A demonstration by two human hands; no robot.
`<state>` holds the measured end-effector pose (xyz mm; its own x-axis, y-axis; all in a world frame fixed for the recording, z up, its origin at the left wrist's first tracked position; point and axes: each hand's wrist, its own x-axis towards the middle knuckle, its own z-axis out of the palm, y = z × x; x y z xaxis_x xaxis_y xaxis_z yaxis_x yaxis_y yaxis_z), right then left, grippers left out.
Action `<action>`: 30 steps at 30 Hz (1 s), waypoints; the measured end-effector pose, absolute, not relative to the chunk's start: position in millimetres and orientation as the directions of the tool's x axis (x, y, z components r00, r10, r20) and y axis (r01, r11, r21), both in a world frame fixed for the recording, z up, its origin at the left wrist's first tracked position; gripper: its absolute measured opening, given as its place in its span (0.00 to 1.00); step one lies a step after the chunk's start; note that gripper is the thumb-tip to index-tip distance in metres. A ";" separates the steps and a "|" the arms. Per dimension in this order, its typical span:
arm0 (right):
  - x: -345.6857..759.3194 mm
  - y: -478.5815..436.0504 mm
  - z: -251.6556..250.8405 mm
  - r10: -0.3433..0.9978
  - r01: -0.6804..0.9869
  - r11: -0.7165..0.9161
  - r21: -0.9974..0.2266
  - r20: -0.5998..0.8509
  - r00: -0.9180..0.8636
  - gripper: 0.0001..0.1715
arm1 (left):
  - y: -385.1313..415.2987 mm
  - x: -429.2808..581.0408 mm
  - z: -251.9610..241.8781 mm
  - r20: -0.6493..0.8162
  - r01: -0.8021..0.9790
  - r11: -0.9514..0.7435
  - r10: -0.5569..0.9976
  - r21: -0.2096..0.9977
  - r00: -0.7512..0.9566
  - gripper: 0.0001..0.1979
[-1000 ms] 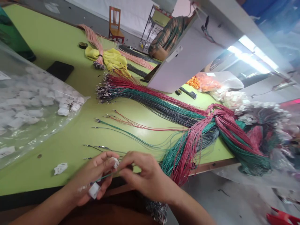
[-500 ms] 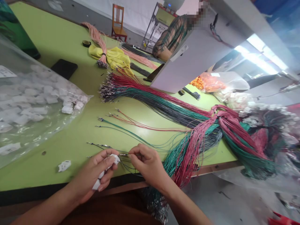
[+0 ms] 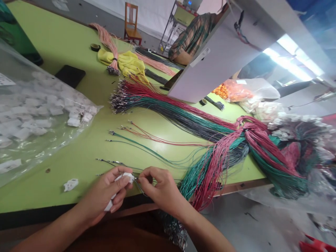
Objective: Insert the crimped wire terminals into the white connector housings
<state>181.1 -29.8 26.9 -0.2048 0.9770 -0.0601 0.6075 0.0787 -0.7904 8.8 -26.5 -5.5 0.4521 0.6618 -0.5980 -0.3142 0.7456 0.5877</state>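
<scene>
Left hand [image 3: 106, 190] fingers pinch white connector [image 3: 127, 176]; right hand [image 3: 161, 187] fingers pinch dark wire [image 3: 136, 179] beside it. Connector seems partly wired; green wires [image 3: 131, 139] beyond it lie loose.

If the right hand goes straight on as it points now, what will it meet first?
Most likely the white connector held in the left hand, just ahead of the right hand; exact depth is unclear.

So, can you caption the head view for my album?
Left hand grips a small white plastic connector; right hand pinches thin dark wire beside it.
</scene>
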 end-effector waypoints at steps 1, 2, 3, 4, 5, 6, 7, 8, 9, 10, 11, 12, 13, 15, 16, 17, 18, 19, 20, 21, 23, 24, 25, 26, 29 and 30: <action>179.7 -30.6 25.4 0.976 0.602 0.088 -0.793 -0.053 -0.213 0.08 | -26.8 9.2 -6.1 -0.595 -0.308 0.740 0.667 0.598 0.449 0.18; 178.8 -31.2 24.2 0.975 0.595 0.095 -0.798 -0.047 -0.219 0.08 | -27.1 9.4 -6.6 -0.592 -0.302 0.736 0.671 0.606 0.447 0.18; 178.3 -31.5 23.2 0.974 0.586 0.097 -0.805 -0.044 -0.222 0.08 | -27.3 9.4 -6.9 -0.590 -0.298 0.734 0.672 0.610 0.447 0.18; 178.4 -31.6 22.4 0.974 0.576 0.092 -0.812 -0.046 -0.221 0.08 | -27.5 9.2 -7.0 -0.590 -0.296 0.733 0.673 0.612 0.446 0.18; 178.7 -31.7 21.9 0.975 0.569 0.080 -0.819 -0.055 -0.217 0.07 | -27.7 9.0 -7.0 -0.592 -0.295 0.735 0.671 0.610 0.447 0.18; 179.1 -31.7 21.7 0.974 0.563 0.064 -0.824 -0.071 -0.215 0.07 | -27.8 8.9 -6.9 -0.593 -0.295 0.737 0.668 0.608 0.449 0.18; 179.3 -32.0 21.8 0.974 0.561 0.049 -0.826 -0.086 -0.212 0.07 | -27.8 8.8 -6.9 -0.593 -0.293 0.739 0.666 0.607 0.452 0.18; 179.0 -32.6 22.1 0.973 0.563 0.040 -0.825 -0.096 -0.210 0.07 | -27.9 8.8 -6.8 -0.590 -0.292 0.738 0.666 0.608 0.455 0.17; 178.4 -33.5 22.7 0.972 0.570 0.038 -0.821 -0.101 -0.210 0.07 | -28.0 9.0 -6.8 -0.588 -0.290 0.737 0.667 0.610 0.459 0.17; 177.6 -34.5 23.5 0.972 0.578 0.041 -0.815 -0.100 -0.211 0.07 | -28.0 9.3 -6.7 -0.585 -0.287 0.735 0.668 0.614 0.459 0.17; 176.9 -35.1 24.6 0.972 0.586 0.046 -0.809 -0.098 -0.212 0.07 | -28.0 9.6 -6.6 -0.585 -0.284 0.734 0.669 0.617 0.458 0.17; 177.0 -35.1 25.9 0.971 0.591 0.052 -0.805 -0.096 -0.217 0.07 | -28.0 10.0 -6.4 -0.586 -0.282 0.733 0.670 0.619 0.455 0.17; 178.4 -33.7 27.1 0.967 0.592 0.061 -0.803 -0.100 -0.235 0.08 | -27.8 10.3 -6.1 -0.590 -0.278 0.735 0.668 0.618 0.454 0.17; 186.5 -25.3 28.5 0.953 0.594 0.089 -0.800 -0.105 -0.285 0.08 | -27.4 10.7 -5.3 -0.596 -0.278 0.739 0.664 0.613 0.451 0.19; 193.4 -17.8 28.3 0.954 0.612 0.115 -0.783 -0.086 -0.288 0.09 | -27.2 10.9 -4.8 -0.597 -0.282 0.741 0.663 0.609 0.452 0.19; 201.8 -8.4 27.1 0.963 0.654 0.146 -0.742 -0.046 -0.267 0.09 | -27.1 11.0 -4.5 -0.597 -0.286 0.743 0.662 0.605 0.454 0.20; 211.1 2.5 25.0 0.974 0.724 0.175 -0.667 0.009 -0.227 0.09 | -27.1 11.0 -4.3 -0.596 -0.290 0.744 0.660 0.602 0.456 0.20; 220.7 14.1 22.0 0.981 0.818 0.190 -0.543 0.083 -0.173 0.09 | -27.2 11.1 -4.4 -0.596 -0.292 0.745 0.659 0.599 0.459 0.19; 229.9 25.5 18.3 0.980 0.905 0.190 -0.381 0.134 -0.150 0.09 | -27.3 11.1 -4.7 -0.596 -0.295 0.745 0.659 0.598 0.459 0.19; 238.1 35.9 14.3 0.975 0.958 0.192 -0.215 0.151 -0.161 0.09 | -27.6 11.1 -5.1 -0.596 -0.296 0.747 0.657 0.595 0.460 0.19; 250.6 51.4 7.1 0.969 0.977 0.213 -0.016 0.131 -0.209 0.10 | -28.0 11.1 -6.0 -0.602 -0.299 0.751 0.654 0.589 0.457 0.19; 254.9 56.0 4.7 0.966 0.974 0.227 0.018 0.122 -0.228 0.11 | -28.0 11.1 -6.4 -0.606 -0.302 0.752 0.653 0.586 0.454 0.19; 258.3 58.6 3.4 0.963 0.971 0.237 0.018 0.126 -0.237 0.11 | -28.0 11.2 -6.5 -0.607 -0.303 0.754 0.651 0.583 0.455 0.19; 261.0 59.7 3.4 0.961 0.971 0.239 0.006 0.142 -0.237 0.10 | -27.8 11.3 -6.3 -0.607 -0.303 0.756 0.650 0.580 0.458 0.18; 267.5 57.9 9.7 0.953 0.973 0.229 -0.019 0.207 -0.221 0.10 | -27.2 11.4 -5.0 -0.601 -0.309 0.754 0.651 0.579 0.463 0.18; 269.3 56.8 13.3 0.948 0.973 0.223 -0.052 0.244 -0.204 0.10 | -27.1 11.3 -4.5 -0.600 -0.312 0.754 0.652 0.578 0.464 0.18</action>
